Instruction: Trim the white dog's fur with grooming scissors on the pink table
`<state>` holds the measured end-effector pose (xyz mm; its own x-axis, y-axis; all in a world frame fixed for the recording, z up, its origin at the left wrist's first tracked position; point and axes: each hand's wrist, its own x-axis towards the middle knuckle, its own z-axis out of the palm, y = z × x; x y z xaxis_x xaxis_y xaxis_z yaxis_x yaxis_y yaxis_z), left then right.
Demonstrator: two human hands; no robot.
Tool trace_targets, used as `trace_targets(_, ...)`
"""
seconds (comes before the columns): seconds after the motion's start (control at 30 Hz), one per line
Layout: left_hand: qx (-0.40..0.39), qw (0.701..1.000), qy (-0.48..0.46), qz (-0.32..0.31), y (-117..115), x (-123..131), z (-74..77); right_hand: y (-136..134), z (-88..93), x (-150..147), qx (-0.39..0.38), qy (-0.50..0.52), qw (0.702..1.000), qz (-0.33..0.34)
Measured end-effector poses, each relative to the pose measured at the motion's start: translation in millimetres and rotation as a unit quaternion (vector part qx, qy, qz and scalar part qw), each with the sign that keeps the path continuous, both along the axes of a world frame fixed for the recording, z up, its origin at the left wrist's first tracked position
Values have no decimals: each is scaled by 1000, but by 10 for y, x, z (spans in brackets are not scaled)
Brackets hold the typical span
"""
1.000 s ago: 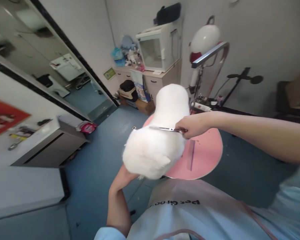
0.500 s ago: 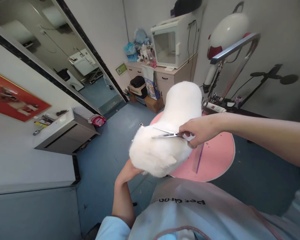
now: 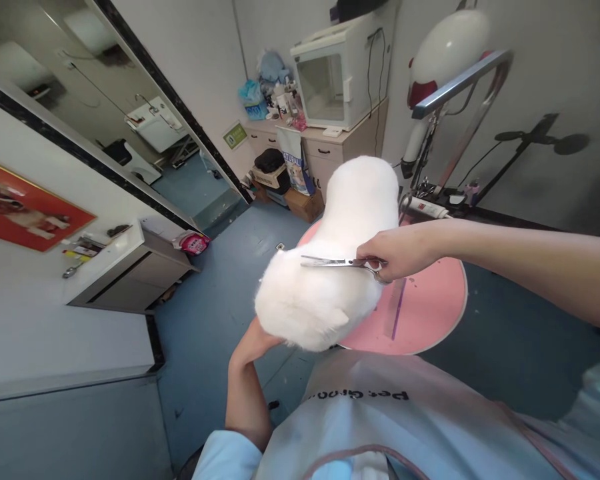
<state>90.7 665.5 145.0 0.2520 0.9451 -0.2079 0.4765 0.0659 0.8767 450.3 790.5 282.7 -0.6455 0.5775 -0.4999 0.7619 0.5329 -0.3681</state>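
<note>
A white fluffy dog [image 3: 320,293] stands on a round pink grooming table [image 3: 435,307], its head nearest me and its body stretching away. My right hand [image 3: 393,253] is closed on the handles of thinning shears [image 3: 330,262]. Their toothed blades lie nearly together over the fur at the back of the dog's head and neck. My left hand [image 3: 267,335] is under the dog's head on the left side, its fingers mostly hidden by the fur. A purple-edged comb [image 3: 399,310] lies on the table to the right of the dog.
Beyond the table a metal arm [image 3: 460,83] and a white dryer [image 3: 450,50] stand at the right. A cabinet [image 3: 323,151] with a white glass-fronted box [image 3: 325,87] is at the back wall. A low counter [image 3: 130,263] stands to the left.
The shears' blades have gone from spread apart to nearly closed, and my right hand has shifted slightly. My left hand stays under the dog's head. The view has tilted a little.
</note>
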Motion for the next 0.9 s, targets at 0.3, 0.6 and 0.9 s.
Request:
trace_targets(0.3,14,1000,-19,-2,97,-105,-137,-188,-75,68,21,28,999,-34)
trace_targets(0.6,9,999,-35,-40,177,-207,-233,-510,-265,94,28,85,992,-88)
trace_targets(0.9,-17,997,-42,-58,296,-265,-269,-817,-427,27,60,122,980,-146)
